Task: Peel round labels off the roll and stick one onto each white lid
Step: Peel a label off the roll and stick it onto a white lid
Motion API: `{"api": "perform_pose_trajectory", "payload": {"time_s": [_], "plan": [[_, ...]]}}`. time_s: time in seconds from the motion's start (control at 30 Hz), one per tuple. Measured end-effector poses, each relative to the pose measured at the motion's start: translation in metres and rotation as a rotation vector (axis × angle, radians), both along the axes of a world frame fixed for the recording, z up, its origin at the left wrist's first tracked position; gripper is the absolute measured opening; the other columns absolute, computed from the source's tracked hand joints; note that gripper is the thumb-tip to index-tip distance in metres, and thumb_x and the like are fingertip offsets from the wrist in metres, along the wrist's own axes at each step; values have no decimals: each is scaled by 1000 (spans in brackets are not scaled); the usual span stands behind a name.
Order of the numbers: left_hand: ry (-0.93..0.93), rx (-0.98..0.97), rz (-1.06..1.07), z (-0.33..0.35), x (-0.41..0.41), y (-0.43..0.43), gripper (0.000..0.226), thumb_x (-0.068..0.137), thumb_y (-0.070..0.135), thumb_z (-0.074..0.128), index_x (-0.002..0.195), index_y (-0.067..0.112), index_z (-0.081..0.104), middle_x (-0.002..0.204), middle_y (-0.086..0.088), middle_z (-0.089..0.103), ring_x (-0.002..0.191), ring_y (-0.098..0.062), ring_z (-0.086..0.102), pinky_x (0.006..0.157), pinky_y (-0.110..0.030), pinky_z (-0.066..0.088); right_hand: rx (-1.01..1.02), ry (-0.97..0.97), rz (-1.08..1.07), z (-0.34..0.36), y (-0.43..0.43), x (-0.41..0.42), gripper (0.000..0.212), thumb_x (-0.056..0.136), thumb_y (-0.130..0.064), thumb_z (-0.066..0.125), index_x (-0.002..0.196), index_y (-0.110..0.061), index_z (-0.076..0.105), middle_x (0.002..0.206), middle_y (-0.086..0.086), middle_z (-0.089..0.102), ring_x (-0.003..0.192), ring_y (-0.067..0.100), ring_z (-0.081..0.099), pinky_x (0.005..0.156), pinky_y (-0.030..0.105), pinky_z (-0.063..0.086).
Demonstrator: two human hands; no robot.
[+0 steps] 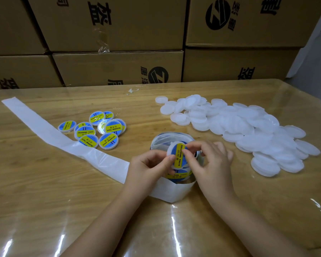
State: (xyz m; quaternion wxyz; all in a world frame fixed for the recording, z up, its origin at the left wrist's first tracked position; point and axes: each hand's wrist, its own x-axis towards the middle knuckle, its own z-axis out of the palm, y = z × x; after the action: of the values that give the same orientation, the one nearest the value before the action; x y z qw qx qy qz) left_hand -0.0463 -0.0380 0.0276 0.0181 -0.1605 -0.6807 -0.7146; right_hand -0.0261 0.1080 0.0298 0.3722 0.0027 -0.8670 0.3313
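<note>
Cartons [119, 67] are stacked beyond the table [44, 210]. Bare white lids [248, 130] are heaped on the right, spent backing strip [44, 130] is trailed to the far left, and labelled lids [95, 130] are gathered beside it. Over the roll [167, 138] at centre, one lid [171, 151] is pinched at its left edge by the left hand [148, 167], while its label [180, 154], yellow band running near to far, is pinched down by the right hand [209, 160]. The labelled lids are judged nearer the left hand.

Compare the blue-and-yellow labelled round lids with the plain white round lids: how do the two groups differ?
The blue-and-yellow labelled round lids carry stickers; the plain white round lids are bare. The labelled group is small; the plain heap is far larger. Both lie on the wooden table.
</note>
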Motion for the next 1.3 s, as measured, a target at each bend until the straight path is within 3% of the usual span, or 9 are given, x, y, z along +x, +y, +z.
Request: {"api": "perform_pose_trajectory", "payload": {"time_s": [0.13,0.3,0.57,0.7,0.8,0.93,1.1,1.2,1.3], "plan": [[-39,64,-27,2,-2,-2,14,74,22,66,73,9,71,58,-6,68,52,-9,64,49,-14,47,4,-20,-6,1,1,0,13,78,-35,65,88,-29,70,82,-12,53,81,13,53,79,30,23],[-146,134,-59,3,-5,-6,15,78,27,71,66,18,73,56,-4,66,49,-11,62,48,-18,47,-53,-52,47,3,4,1,33,80,-35,70,112,-27,66,95,-5,51,84,14,56,88,31,23],[-182,204,-141,0,-7,-7,27,82,34,55,66,23,72,54,0,63,45,-8,56,49,-18,46,56,89,142,3,0,5,27,89,-32,50,104,-27,72,94,-1,55,79,14,56,87,36,32],[-164,191,-213,1,-5,-7,32,70,55,72,66,23,71,56,1,63,46,-7,56,50,-16,46,97,98,191,2,0,7,30,92,-33,45,110,-31,69,100,-2,53,82,12,51,86,38,33],[-158,189,-238,-1,-5,-7,42,61,64,75,68,23,70,59,0,64,48,-9,57,52,-18,47,141,133,228,3,-2,9,29,92,-35,45,113,-35,66,92,1,50,81,14,48,78,39,33],[-139,212,-233,-3,-5,-6,40,65,62,73,68,23,69,60,0,65,50,-10,56,54,-20,48,183,185,263,5,-3,10,28,90,-34,47,113,-39,62,84,1,45,82,13,43,75,37,31],[-109,233,-130,-3,-6,-6,33,73,55,71,64,24,67,57,1,63,50,-9,56,52,-19,48,200,212,283,5,1,10,26,87,-32,50,102,-36,71,79,0,43,79,12,42,75,35,29],[-117,271,-61,-3,-10,-9,29,84,42,60,63,24,67,57,-1,63,48,-7,55,50,-17,46,202,232,271,5,4,8,25,84,-30,53,99,-37,71,77,1,42,78,12,42,76,34,28],[-135,327,-60,-1,-12,-11,26,81,36,53,65,23,68,57,0,62,45,-6,52,47,-16,45,174,216,222,6,9,5,25,84,-30,52,97,-34,73,76,2,41,77,14,43,76,35,28]]}}
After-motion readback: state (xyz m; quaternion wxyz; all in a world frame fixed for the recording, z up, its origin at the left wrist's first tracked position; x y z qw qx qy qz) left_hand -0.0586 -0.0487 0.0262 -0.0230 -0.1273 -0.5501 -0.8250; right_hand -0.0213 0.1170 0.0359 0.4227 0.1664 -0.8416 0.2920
